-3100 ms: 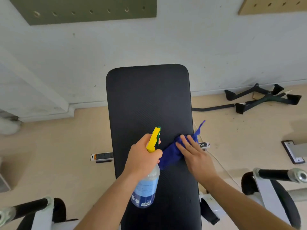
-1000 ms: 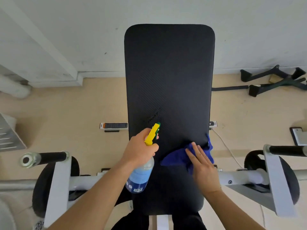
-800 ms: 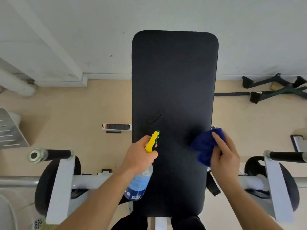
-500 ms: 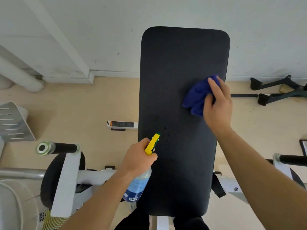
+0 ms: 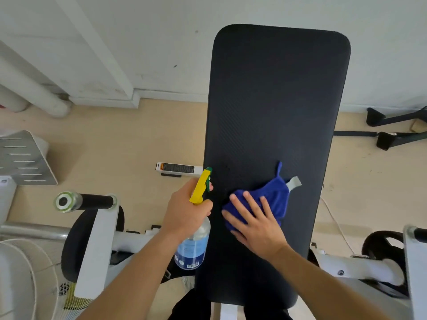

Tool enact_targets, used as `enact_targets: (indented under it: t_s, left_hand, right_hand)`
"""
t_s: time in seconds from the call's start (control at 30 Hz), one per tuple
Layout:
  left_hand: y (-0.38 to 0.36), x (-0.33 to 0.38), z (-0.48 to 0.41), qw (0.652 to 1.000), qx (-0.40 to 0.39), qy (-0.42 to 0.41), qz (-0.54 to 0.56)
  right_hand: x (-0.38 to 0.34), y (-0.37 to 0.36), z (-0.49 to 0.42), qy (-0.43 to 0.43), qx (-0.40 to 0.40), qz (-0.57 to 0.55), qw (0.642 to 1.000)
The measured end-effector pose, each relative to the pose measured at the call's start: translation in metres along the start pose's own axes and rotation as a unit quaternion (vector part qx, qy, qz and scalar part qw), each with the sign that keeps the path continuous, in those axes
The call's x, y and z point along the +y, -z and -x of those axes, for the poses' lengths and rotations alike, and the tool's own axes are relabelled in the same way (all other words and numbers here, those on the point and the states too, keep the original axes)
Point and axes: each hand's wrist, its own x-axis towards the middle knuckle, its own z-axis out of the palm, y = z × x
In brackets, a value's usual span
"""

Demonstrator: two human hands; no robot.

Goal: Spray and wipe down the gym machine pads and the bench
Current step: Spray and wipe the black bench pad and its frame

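A long black bench pad runs away from me toward the white wall. My right hand lies flat with spread fingers on a blue cloth, pressing it onto the near half of the pad. My left hand grips the neck of a clear spray bottle with a yellow and green trigger head, held just off the pad's left edge with the nozzle pointing forward.
White machine frames with black grips and dark weight plates flank the bench on both sides. A white fan is at lower left. Black cable handles lie on the beige floor at right. A metal plate sits at left.
My right hand swept the cloth from the pad's near right edge up to its far right side, then back down to the near middle. The left hand with the bottle stayed near the pad's left edge.
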Motion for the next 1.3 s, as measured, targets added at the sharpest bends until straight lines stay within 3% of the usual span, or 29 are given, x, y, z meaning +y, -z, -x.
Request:
enact_targets:
  t_s: [0.1,0.17,0.3,0.43,0.57,0.67,0.83,0.9,1.03,1.1,1.17,1.23,1.3]
  left_hand:
    - [0.005,0.005,-0.002,1.0,0.008,-0.005,-0.009]
    - [0.008,0.007,-0.003,1.0,0.005,-0.005,-0.011]
    - [0.011,0.006,-0.003,1.0,0.005,-0.017,-0.02]
    - [0.015,-0.002,-0.002,0.999,0.011,-0.015,-0.033]
    - [0.018,-0.006,0.003,0.999,0.025,-0.01,-0.031]
    - [0.019,-0.008,0.003,0.998,0.029,-0.019,-0.044]
    - [0.015,-0.005,0.005,0.997,0.024,-0.007,-0.071]
    - [0.012,-0.004,0.007,0.998,0.009,-0.003,-0.063]
    - [0.003,-0.005,0.013,1.0,0.0,-0.003,-0.024]
    - [-0.001,-0.009,0.016,1.0,0.004,-0.006,-0.024]
    - [-0.003,-0.013,0.018,1.0,0.006,0.0,-0.023]
    - [-0.001,-0.019,0.02,1.0,0.01,0.011,-0.003]
    - [0.003,-0.025,0.021,1.0,0.022,0.014,0.002]
  right_hand:
    - [0.024,0.006,-0.003,0.079,-0.005,0.028,0.997]
    - [0.057,0.022,-0.027,0.083,0.018,0.033,0.996]
    - [0.113,0.068,-0.113,-0.058,0.079,0.007,0.995]
    - [0.088,0.086,-0.164,-0.175,0.101,-0.056,0.978]
    - [0.022,0.051,-0.127,-0.072,0.078,-0.074,0.992]
    - [-0.012,0.016,-0.063,0.026,0.008,-0.049,0.998]
    - [0.013,0.009,0.004,0.115,-0.079,-0.001,0.99]
    - [0.055,0.02,-0.004,0.076,-0.07,-0.002,0.995]
    - [0.119,0.057,-0.052,-0.118,0.09,-0.06,0.987]
    - [0.116,0.066,-0.073,-0.228,0.129,-0.098,0.96]
    - [0.09,0.062,-0.085,-0.268,0.146,-0.117,0.945]
    - [0.052,0.046,-0.079,-0.211,0.131,-0.13,0.96]
    - [0.009,0.025,-0.056,-0.085,0.082,-0.126,0.985]
